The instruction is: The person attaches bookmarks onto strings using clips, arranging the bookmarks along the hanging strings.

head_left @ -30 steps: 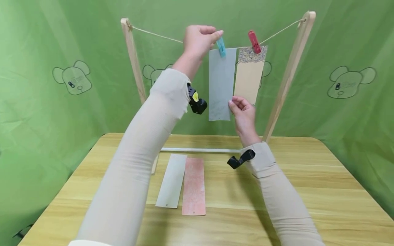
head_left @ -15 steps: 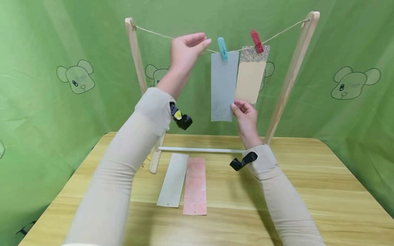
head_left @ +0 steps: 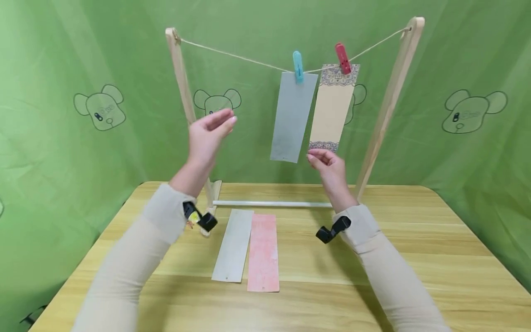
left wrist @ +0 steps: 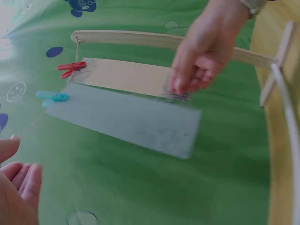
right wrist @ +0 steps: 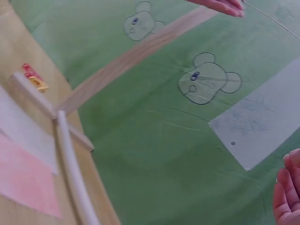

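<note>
A grey-blue paper bookmark hangs from the string, clipped by a light blue clothespin. Right of it hangs a beige bookmark with patterned ends under a red clothespin. My left hand is in the air left of the grey-blue bookmark, fingers loosely bent and holding nothing. My right hand is just below the beige bookmark, overlapping its lower end in the head view. The right wrist view shows a gap between the right fingers and the grey-blue bookmark's lower corner.
Wooden posts carry the string, with a white rod joining them low down. On the table lie a pale bookmark and a pink one. Red and yellow clothespins lie near the left post's foot.
My left hand let go of the blue clothespin and moved down and left. My right hand released the grey-blue bookmark's edge and lowered slightly; the bookmark's lower end swung left.
</note>
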`<action>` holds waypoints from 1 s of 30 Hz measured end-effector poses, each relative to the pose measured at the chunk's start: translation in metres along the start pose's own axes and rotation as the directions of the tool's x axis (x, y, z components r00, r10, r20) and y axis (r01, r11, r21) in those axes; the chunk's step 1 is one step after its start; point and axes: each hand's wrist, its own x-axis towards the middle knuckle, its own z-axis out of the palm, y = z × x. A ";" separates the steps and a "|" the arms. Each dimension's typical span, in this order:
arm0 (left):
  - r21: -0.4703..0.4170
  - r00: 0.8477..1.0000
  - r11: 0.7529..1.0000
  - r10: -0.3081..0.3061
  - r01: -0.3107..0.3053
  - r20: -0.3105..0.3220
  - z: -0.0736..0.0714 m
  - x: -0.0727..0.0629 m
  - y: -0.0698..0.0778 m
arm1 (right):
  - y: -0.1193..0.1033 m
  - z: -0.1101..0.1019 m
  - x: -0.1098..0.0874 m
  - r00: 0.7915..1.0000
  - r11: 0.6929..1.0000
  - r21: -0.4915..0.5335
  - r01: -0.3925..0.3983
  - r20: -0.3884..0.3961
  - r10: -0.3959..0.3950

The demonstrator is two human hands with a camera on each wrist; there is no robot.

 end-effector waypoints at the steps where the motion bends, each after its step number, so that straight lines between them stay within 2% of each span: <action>1: 0.000 1.000 1.000 -0.007 0.007 -0.025 -0.007 -0.006 -0.006 | 0.002 -0.001 -0.003 1.000 0.999 -0.030 -0.011 0.015 0.011; 4: 0.006 0.997 1.000 -0.029 0.030 -0.077 -0.026 -0.021 -0.026 | 0.008 -0.005 -0.014 0.998 0.995 -0.092 -0.034 0.050 0.039; 7: 0.074 0.993 0.995 -0.058 0.066 -0.099 -0.046 -0.036 -0.044 | 0.016 -0.008 -0.026 0.995 0.986 -0.158 -0.052 0.080 0.065; 13: 0.123 0.982 0.985 -0.103 0.122 -0.156 -0.080 -0.059 -0.076 | 0.036 -0.014 -0.047 0.986 0.968 -0.234 -0.087 0.121 0.118; 21: 0.164 0.964 0.966 -0.165 0.201 -0.209 -0.118 -0.077 -0.108 | 0.059 -0.009 -0.078 0.966 0.965 -0.227 -0.129 0.193 0.175; 26: 0.206 0.944 0.939 -0.222 0.274 -0.246 -0.136 -0.084 -0.123 | 0.068 -0.004 -0.093 0.949 0.961 -0.185 -0.206 0.200 0.242; 30: 0.258 0.937 0.916 -0.244 0.307 -0.249 -0.148 -0.086 -0.133 | 0.074 0.000 -0.105 0.929 0.945 -0.180 -0.272 0.207 0.307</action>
